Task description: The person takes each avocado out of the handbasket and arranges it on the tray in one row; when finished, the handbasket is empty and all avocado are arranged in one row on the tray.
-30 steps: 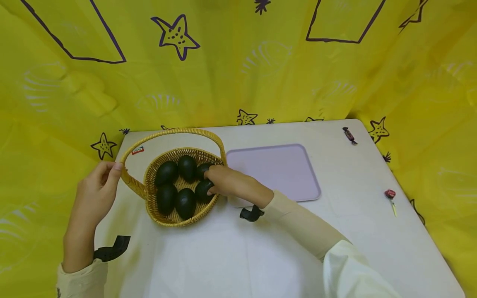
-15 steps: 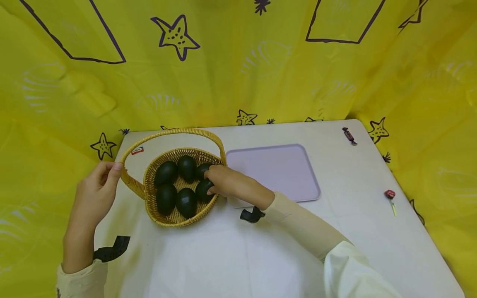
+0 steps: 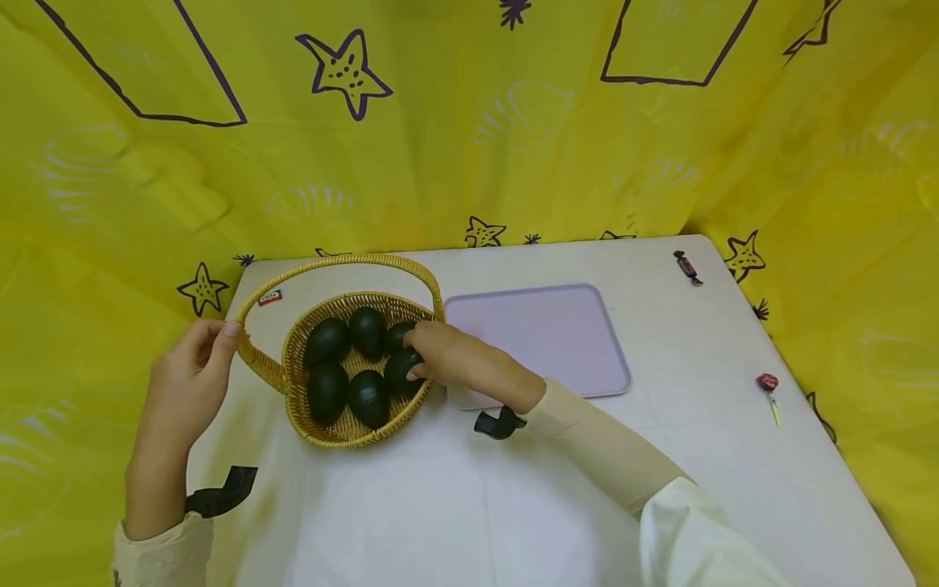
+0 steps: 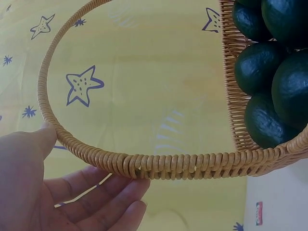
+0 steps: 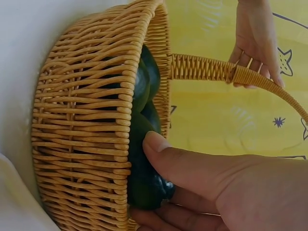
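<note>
A dark green avocado lay at the right-hand end of the wicker basket, just inside the rim, with the thumb of the right hand pressed to one side of it and the fingers wrapped round the other. That grip was closed on the fruit. The avocado lay to the left of the palm and low, tucked in under the fingertips, so the right hand was much the nearer one; the left was beyond the opposite end of the basket. The fruit's long axis could not be told clearly, since fingers and weave hid much of it, and in the head view the hand also overlapped a second fruit at that end.

Other avocados filled the space around it, the near middle one lying lengthwise away from the person. Over them arched the handle, its left shoulder pinched by the left hand, thumb on one side and fingers on the other.

Outside, a pale purple tray lay flat on the worktop just right of the basket, partly under the right hand and wrist. Well apart, toward the right edge, were a wrapped candy and a lollipop.
</note>
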`<action>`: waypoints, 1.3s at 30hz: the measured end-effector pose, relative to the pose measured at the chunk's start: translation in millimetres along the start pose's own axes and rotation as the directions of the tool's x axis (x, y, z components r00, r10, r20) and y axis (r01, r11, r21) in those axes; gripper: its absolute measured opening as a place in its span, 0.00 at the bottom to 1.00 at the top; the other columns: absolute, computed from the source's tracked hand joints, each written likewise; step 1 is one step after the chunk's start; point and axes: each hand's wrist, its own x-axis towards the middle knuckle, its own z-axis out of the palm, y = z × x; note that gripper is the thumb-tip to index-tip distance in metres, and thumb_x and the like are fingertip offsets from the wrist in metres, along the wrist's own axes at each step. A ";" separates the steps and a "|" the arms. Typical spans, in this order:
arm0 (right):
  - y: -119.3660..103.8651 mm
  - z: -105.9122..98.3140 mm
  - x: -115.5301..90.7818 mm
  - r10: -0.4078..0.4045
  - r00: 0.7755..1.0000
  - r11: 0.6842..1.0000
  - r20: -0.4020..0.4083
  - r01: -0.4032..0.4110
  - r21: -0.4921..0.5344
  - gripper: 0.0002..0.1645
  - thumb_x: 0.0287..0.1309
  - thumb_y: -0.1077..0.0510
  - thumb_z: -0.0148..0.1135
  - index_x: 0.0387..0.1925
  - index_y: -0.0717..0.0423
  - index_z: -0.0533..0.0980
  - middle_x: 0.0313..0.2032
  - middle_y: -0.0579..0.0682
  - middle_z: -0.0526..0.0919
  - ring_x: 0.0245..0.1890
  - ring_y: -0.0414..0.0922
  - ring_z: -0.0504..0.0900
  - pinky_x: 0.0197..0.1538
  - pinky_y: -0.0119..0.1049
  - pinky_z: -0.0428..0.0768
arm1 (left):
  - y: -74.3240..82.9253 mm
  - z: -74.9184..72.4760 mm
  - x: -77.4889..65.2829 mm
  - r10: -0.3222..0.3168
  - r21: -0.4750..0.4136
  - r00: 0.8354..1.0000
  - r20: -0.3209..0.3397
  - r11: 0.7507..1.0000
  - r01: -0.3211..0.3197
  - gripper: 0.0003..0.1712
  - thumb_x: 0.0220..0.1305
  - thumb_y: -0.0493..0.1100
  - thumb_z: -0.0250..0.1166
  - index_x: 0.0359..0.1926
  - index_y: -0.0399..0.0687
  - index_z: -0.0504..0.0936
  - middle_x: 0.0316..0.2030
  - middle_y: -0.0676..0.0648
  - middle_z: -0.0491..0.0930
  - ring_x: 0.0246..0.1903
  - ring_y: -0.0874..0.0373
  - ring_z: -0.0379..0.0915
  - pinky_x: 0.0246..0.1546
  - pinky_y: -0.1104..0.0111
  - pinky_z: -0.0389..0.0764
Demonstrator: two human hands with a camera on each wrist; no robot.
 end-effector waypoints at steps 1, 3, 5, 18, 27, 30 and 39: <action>-0.3 -0.2 -0.4 0.003 1.000 1.000 -0.003 -0.003 0.001 0.28 0.68 0.50 0.72 0.61 0.62 0.81 0.55 0.57 0.83 0.57 0.49 0.80 0.61 0.41 0.77 | 0.1 -0.1 0.0 0.001 -0.001 1.000 0.000 1.000 -0.001 0.26 0.84 0.58 0.50 0.56 0.39 0.81 0.52 0.34 0.85 0.41 0.78 0.66 0.41 0.74 0.67; -0.8 -0.9 -1.2 0.005 1.000 1.000 -0.008 -0.005 0.001 0.28 0.68 0.50 0.72 0.62 0.62 0.81 0.56 0.57 0.83 0.57 0.49 0.80 0.61 0.41 0.78 | 0.4 -0.4 0.0 0.001 -0.001 1.000 0.001 1.000 -0.001 0.26 0.84 0.58 0.50 0.56 0.39 0.81 0.52 0.33 0.85 0.41 0.77 0.66 0.40 0.73 0.67; -1.2 -1.4 -2.0 0.005 1.000 1.000 -0.015 -0.005 0.003 0.28 0.68 0.50 0.73 0.62 0.62 0.81 0.55 0.57 0.83 0.57 0.49 0.80 0.61 0.41 0.78 | 1.0 -1.0 -0.2 -0.001 -0.002 1.000 0.003 1.000 0.001 0.27 0.84 0.58 0.50 0.56 0.39 0.80 0.52 0.33 0.85 0.41 0.76 0.66 0.40 0.72 0.67; -3.7 -7.1 -10.3 -0.002 0.997 1.000 -0.078 0.004 0.028 0.30 0.68 0.51 0.73 0.63 0.64 0.79 0.58 0.59 0.82 0.57 0.50 0.81 0.61 0.42 0.79 | 0.1 -2.1 0.0 0.000 0.011 1.000 0.011 1.000 -0.001 0.27 0.84 0.58 0.50 0.56 0.39 0.81 0.52 0.33 0.86 0.41 0.80 0.65 0.40 0.72 0.68; -5.2 -9.3 -16.3 0.005 0.995 0.999 -0.096 0.000 0.045 0.30 0.68 0.50 0.72 0.64 0.63 0.79 0.59 0.58 0.82 0.58 0.49 0.80 0.61 0.41 0.79 | 1.0 -2.2 0.1 0.014 0.012 1.000 0.012 1.000 -0.014 0.26 0.84 0.57 0.50 0.56 0.39 0.81 0.52 0.33 0.86 0.43 0.79 0.66 0.41 0.73 0.68; -5.3 -10.2 -19.4 0.004 0.994 0.998 -0.106 0.003 0.070 0.29 0.69 0.51 0.71 0.64 0.63 0.79 0.59 0.58 0.82 0.59 0.49 0.80 0.62 0.41 0.78 | 1.6 -2.0 0.1 0.017 0.012 1.000 0.011 1.000 -0.017 0.26 0.84 0.58 0.50 0.56 0.40 0.81 0.52 0.33 0.86 0.44 0.71 0.71 0.40 0.73 0.68; 1.1 -11.7 -29.9 0.008 0.988 0.989 -0.155 0.015 0.149 0.27 0.69 0.53 0.71 0.62 0.65 0.79 0.59 0.59 0.82 0.60 0.53 0.80 0.65 0.44 0.77 | 0.7 -1.9 0.1 0.018 0.009 1.000 0.006 1.000 -0.018 0.26 0.84 0.57 0.51 0.55 0.40 0.81 0.51 0.33 0.86 0.42 0.79 0.67 0.40 0.73 0.68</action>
